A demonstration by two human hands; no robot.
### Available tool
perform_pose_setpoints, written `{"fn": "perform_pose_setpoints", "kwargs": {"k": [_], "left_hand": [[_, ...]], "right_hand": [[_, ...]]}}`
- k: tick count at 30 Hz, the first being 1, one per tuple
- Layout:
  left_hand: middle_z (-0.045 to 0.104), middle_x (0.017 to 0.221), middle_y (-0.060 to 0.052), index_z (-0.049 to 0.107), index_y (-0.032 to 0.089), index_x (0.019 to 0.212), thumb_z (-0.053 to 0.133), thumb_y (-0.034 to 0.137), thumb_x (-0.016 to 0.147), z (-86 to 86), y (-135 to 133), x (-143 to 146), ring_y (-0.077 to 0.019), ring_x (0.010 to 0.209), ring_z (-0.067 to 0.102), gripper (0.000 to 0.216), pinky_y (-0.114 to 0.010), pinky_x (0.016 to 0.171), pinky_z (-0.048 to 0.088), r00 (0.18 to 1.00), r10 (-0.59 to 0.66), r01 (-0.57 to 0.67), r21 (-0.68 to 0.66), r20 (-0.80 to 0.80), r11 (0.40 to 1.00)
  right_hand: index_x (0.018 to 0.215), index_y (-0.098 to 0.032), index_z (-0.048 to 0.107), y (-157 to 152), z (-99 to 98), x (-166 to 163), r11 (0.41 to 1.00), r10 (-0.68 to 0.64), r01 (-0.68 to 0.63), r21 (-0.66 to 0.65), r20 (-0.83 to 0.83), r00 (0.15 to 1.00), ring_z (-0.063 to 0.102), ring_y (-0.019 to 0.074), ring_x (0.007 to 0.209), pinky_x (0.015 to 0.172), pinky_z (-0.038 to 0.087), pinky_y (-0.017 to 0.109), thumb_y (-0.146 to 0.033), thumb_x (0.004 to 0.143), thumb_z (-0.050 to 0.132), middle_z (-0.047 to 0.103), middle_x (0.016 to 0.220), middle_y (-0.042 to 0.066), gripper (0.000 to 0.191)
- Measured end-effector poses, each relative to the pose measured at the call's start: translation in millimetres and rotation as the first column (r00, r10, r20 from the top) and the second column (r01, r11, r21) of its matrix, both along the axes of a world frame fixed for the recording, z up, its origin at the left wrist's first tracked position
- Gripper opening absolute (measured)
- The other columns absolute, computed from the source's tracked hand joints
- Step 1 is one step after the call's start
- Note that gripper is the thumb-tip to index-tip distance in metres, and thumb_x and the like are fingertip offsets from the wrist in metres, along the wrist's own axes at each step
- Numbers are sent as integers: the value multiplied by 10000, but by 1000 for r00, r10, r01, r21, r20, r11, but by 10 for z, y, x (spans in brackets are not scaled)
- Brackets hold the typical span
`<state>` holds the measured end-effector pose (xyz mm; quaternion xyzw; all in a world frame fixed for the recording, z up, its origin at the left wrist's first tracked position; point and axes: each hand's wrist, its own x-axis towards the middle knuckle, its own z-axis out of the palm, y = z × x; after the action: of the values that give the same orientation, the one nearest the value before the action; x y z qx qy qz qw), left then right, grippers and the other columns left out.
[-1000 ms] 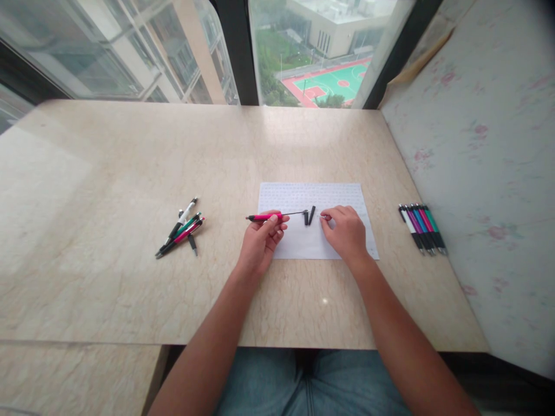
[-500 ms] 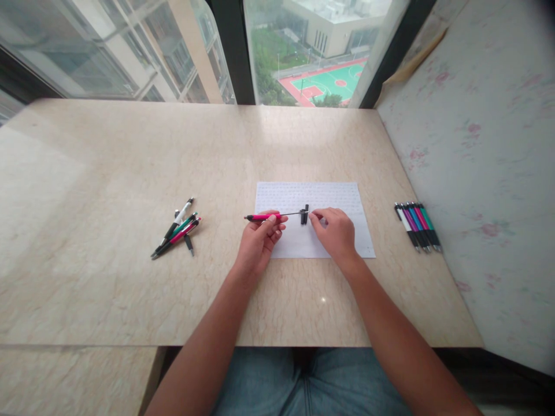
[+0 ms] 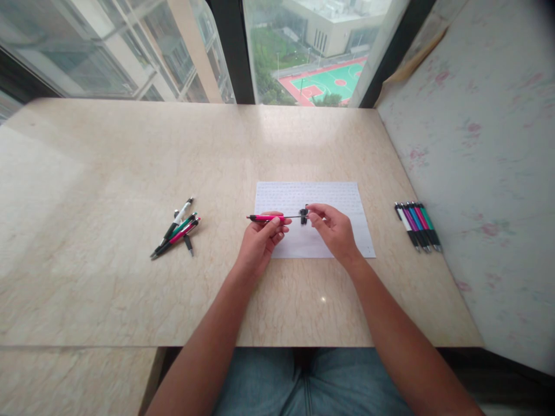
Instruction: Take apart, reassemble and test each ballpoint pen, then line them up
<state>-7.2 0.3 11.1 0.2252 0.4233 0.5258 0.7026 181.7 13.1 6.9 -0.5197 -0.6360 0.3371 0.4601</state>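
Observation:
My left hand (image 3: 261, 240) is closed around a pink pen barrel (image 3: 265, 218), held level above a written sheet of paper (image 3: 329, 199), with its thin refill sticking out to the right. My right hand (image 3: 333, 228) pinches a small black pen part (image 3: 304, 215) at the tip of that refill. Whether a second black part lies under my right fingers is hidden.
Several assembled pens (image 3: 418, 224) lie side by side at the right, near the wall (image 3: 485, 150). A loose heap of pens and parts (image 3: 177, 229) lies at the left of the marble table (image 3: 130, 277). Windows run along the far edge.
My right hand moved left from the paper to the black parts, took one up and brought it to the refill tip. My left hand kept the pink barrel almost still.

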Motion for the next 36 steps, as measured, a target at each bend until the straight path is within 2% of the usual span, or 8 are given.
{"fn": "perform_pose_setpoints", "kwargs": {"k": [3, 5, 10, 15, 20, 24, 29, 36], "left_hand": [[746, 871, -85, 690, 146, 950, 800, 314, 744, 4, -10, 8, -110, 714, 655, 288, -210, 655, 476, 997, -30, 31, 11, -66, 999], [742, 858, -84, 697, 142, 945, 797, 338, 746, 1, -14, 7, -112, 711, 648, 296, -219, 663, 468, 993, -30, 34, 32, -111, 999], [734, 840, -81, 708, 144, 939, 795, 349, 744, -6, -11, -5, -115, 694, 633, 296, -233, 651, 454, 987, 12, -1, 66, -157, 998], [731, 836, -76, 708, 147, 934, 803, 342, 732, -2, -1, -12, -114, 688, 631, 297, -235, 646, 458, 990, 27, -21, 49, -137, 999], [725, 821, -66, 704, 149, 914, 800, 334, 735, -4, 13, -23, -102, 681, 627, 275, -216, 636, 460, 991, 62, -57, 46, -121, 997], [720, 813, -65, 707, 145, 917, 796, 326, 744, -15, 16, -29, -94, 685, 624, 265, -204, 641, 461, 991, 63, -58, 43, -117, 997], [722, 852, -73, 713, 146, 939, 783, 326, 757, -24, 11, -34, -98, 698, 625, 266, -207, 643, 465, 991, 51, -46, 42, -120, 998], [722, 826, -67, 706, 151, 920, 792, 331, 746, -38, 11, -32, -98, 697, 631, 265, -215, 656, 467, 992, 48, -43, 40, -120, 998]], "right_hand": [[923, -226, 736, -4, 32, -5, 989, 117, -124, 85, 83, 990, 639, 159, 794, 604, 484, 266, -288, 893, 607, 718, 911, 47, 146], [895, -230, 738, 3, 53, 21, 978, 181, -192, 78, 123, 976, 640, 163, 813, 618, 490, 271, -264, 892, 602, 721, 891, 43, 140], [890, -228, 728, 24, 84, 114, 976, 216, -217, -18, 175, 961, 647, 169, 808, 648, 511, 293, -279, 869, 620, 724, 888, 41, 121], [916, -222, 725, 29, 95, 178, 972, 233, -233, -27, 200, 952, 653, 167, 803, 645, 517, 289, -265, 857, 618, 724, 885, 42, 130], [925, -208, 716, 48, 118, 266, 986, 158, -164, 19, 178, 971, 650, 156, 776, 635, 515, 276, -227, 838, 624, 709, 863, 37, 128], [943, -198, 707, 81, 88, 335, 999, 15, -24, 32, 241, 970, 643, 159, 751, 619, 500, 277, -213, 824, 607, 706, 855, 40, 156], [998, -185, 689, 101, -11, 333, 990, -142, 117, 83, 458, 878, 606, 166, 703, 668, 470, 306, -170, 798, 561, 687, 815, 40, 237], [1137, -211, 660, 24, -50, 196, 986, -129, 166, 7, 658, 742, 626, 209, 756, 646, 414, 308, -179, 795, 551, 694, 780, 40, 361]]}}
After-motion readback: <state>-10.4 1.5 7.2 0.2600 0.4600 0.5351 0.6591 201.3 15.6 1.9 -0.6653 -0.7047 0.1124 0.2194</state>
